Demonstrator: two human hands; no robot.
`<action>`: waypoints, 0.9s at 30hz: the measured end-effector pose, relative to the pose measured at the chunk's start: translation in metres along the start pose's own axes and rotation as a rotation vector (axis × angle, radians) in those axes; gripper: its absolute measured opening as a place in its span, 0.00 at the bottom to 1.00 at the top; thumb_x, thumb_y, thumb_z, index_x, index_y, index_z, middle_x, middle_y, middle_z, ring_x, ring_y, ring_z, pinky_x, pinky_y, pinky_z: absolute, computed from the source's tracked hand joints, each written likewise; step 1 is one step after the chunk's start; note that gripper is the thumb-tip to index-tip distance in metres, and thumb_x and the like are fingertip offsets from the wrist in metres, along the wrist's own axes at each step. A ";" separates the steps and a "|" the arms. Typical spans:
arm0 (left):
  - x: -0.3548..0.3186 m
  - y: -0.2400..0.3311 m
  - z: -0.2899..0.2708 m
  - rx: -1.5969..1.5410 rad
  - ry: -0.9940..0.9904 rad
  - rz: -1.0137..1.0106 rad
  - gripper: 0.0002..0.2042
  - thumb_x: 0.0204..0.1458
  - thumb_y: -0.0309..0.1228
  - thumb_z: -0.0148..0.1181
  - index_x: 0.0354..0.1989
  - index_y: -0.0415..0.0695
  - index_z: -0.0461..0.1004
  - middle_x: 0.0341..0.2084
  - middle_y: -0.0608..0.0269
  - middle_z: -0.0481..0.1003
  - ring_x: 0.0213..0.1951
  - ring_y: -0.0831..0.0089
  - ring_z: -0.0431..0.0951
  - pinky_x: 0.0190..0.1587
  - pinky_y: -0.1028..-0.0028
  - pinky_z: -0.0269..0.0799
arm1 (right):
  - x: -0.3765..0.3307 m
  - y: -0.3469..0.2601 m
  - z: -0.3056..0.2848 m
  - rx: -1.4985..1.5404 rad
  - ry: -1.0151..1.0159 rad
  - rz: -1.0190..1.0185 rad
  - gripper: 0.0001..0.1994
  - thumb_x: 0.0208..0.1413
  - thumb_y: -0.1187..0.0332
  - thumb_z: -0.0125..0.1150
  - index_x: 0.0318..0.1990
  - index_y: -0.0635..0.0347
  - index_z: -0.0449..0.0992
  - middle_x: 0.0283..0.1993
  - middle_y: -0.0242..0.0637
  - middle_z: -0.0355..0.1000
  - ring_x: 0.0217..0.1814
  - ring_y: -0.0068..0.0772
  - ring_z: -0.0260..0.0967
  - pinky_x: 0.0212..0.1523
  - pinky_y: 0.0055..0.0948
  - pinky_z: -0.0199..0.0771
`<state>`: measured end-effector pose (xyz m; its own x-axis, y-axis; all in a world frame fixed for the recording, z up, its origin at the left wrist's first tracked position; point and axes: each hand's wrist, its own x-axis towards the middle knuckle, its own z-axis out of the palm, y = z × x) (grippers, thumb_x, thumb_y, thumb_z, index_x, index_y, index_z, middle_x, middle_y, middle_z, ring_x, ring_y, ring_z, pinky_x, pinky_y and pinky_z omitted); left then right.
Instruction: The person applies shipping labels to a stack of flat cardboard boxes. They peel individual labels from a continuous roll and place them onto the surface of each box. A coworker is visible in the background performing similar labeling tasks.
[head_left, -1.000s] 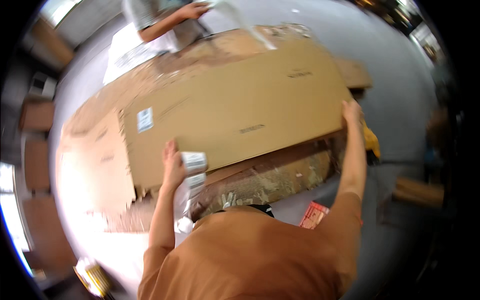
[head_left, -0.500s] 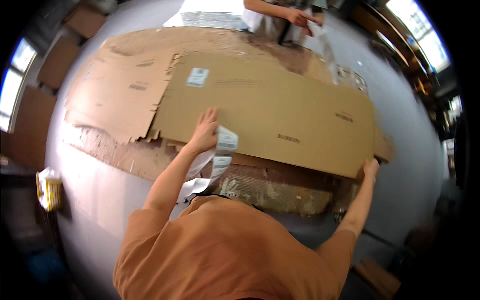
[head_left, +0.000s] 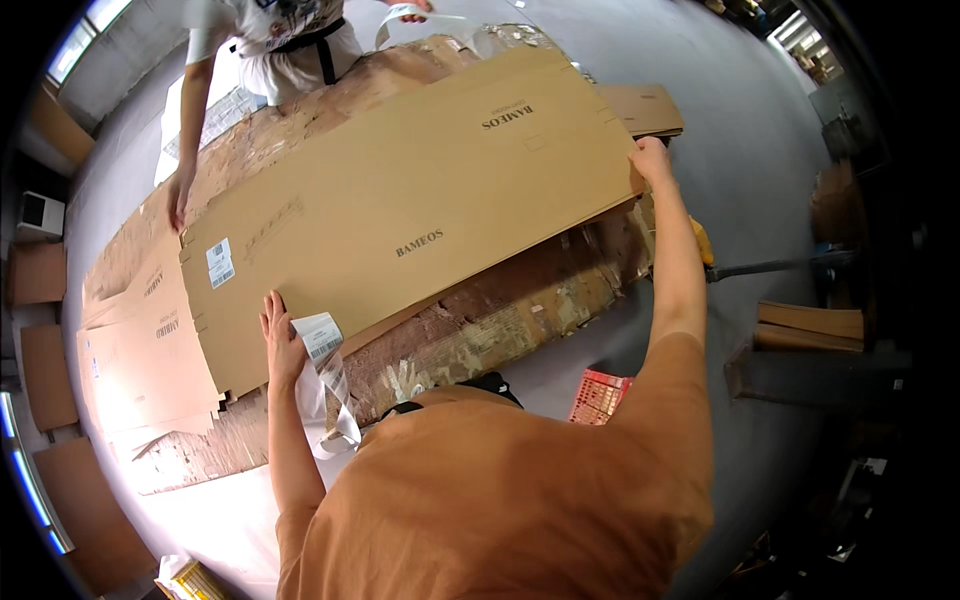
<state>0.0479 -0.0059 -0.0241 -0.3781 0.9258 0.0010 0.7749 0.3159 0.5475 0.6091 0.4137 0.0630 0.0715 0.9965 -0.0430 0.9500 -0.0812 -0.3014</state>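
The left hand lies flat on the near edge of the flattened cardboard box, fingers together, with a strip of label tape beside it. The right hand clamps the box's far right corner. The box lies on a worn cardboard-covered table, grey floor around it; beyond the box a co-worker's hand touches the table.

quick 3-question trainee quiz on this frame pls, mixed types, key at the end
1. True or false: the person's left hand lies flat on the large flattened brown cardboard box.
2. Multiple choice: where does the right hand grip the box? A) the far right end B) the middle of the near edge C) the corner with the white label
3. Fill in: the strip of white label tape hangs at the person's ____ hand.

Key:
1. True; the palm is down near the box's near edge.
2. A
3. left

Note: the co-worker's hand at the box's far left edge is not the person's own.
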 end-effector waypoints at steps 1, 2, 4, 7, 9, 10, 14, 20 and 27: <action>0.001 -0.001 0.001 0.002 -0.002 0.000 0.11 0.49 0.28 0.52 0.38 0.34 0.70 0.68 0.51 0.45 0.70 0.53 0.39 0.69 0.55 0.31 | 0.003 0.006 -0.003 0.110 0.016 -0.004 0.15 0.48 0.64 0.60 0.41 0.65 0.77 0.41 0.48 0.75 0.44 0.53 0.71 0.47 0.39 0.71; 0.001 -0.002 0.002 0.000 0.000 0.005 0.11 0.49 0.29 0.51 0.38 0.34 0.70 0.68 0.51 0.45 0.70 0.53 0.39 0.69 0.55 0.31 | 0.005 0.013 -0.006 0.220 0.032 -0.009 0.16 0.47 0.64 0.60 0.41 0.65 0.77 0.41 0.47 0.75 0.44 0.51 0.71 0.47 0.38 0.71; 0.001 -0.003 0.003 0.001 0.005 0.008 0.12 0.49 0.29 0.51 0.39 0.34 0.70 0.68 0.51 0.45 0.70 0.53 0.39 0.69 0.55 0.31 | 0.007 0.017 -0.014 0.293 -0.084 0.029 0.17 0.47 0.65 0.58 0.44 0.66 0.76 0.43 0.50 0.74 0.48 0.49 0.70 0.51 0.37 0.68; 0.001 0.002 0.000 0.029 -0.001 -0.003 0.12 0.49 0.29 0.51 0.40 0.34 0.70 0.68 0.51 0.46 0.70 0.52 0.39 0.69 0.55 0.31 | -0.017 0.016 0.006 0.124 0.232 -0.036 0.18 0.47 0.68 0.56 0.46 0.68 0.74 0.45 0.54 0.73 0.51 0.50 0.69 0.53 0.39 0.66; 0.001 -0.002 0.001 0.022 -0.008 0.009 0.13 0.49 0.29 0.51 0.40 0.35 0.70 0.68 0.51 0.46 0.70 0.52 0.39 0.69 0.55 0.31 | -0.026 0.031 0.022 0.400 0.277 0.050 0.14 0.48 0.72 0.52 0.41 0.75 0.71 0.39 0.55 0.73 0.44 0.53 0.70 0.44 0.41 0.67; 0.004 -0.002 0.003 0.015 -0.008 0.016 0.13 0.49 0.29 0.51 0.40 0.35 0.70 0.68 0.51 0.46 0.70 0.52 0.39 0.69 0.55 0.31 | -0.025 0.047 0.030 0.600 0.112 0.219 0.07 0.53 0.72 0.54 0.34 0.68 0.74 0.32 0.38 0.72 0.29 0.29 0.69 0.31 0.29 0.71; -0.002 0.003 0.001 0.010 0.024 0.012 0.11 0.49 0.28 0.50 0.39 0.35 0.70 0.68 0.51 0.47 0.70 0.52 0.39 0.69 0.55 0.31 | -0.070 0.024 0.057 1.064 0.184 0.452 0.04 0.54 0.74 0.51 0.32 0.64 0.71 0.28 0.33 0.68 0.24 0.23 0.64 0.24 0.22 0.67; -0.002 -0.006 0.006 -0.007 0.046 0.048 0.10 0.49 0.27 0.50 0.39 0.37 0.70 0.68 0.51 0.47 0.70 0.53 0.40 0.69 0.55 0.31 | -0.086 0.004 0.064 1.188 0.219 0.573 0.03 0.56 0.75 0.51 0.36 0.64 0.68 0.29 0.35 0.66 0.24 0.23 0.64 0.24 0.19 0.67; -0.001 0.005 0.005 -0.047 0.052 0.045 0.09 0.49 0.28 0.51 0.36 0.37 0.71 0.68 0.50 0.47 0.70 0.52 0.39 0.69 0.55 0.30 | -0.067 -0.005 0.069 1.728 0.107 0.475 0.07 0.54 0.70 0.59 0.36 0.63 0.71 0.28 0.34 0.70 0.22 0.22 0.65 0.21 0.19 0.66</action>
<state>0.0545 -0.0045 -0.0256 -0.3701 0.9264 0.0698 0.7678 0.2627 0.5843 0.5791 0.3455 0.0020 0.2998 0.8752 -0.3797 -0.5123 -0.1881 -0.8380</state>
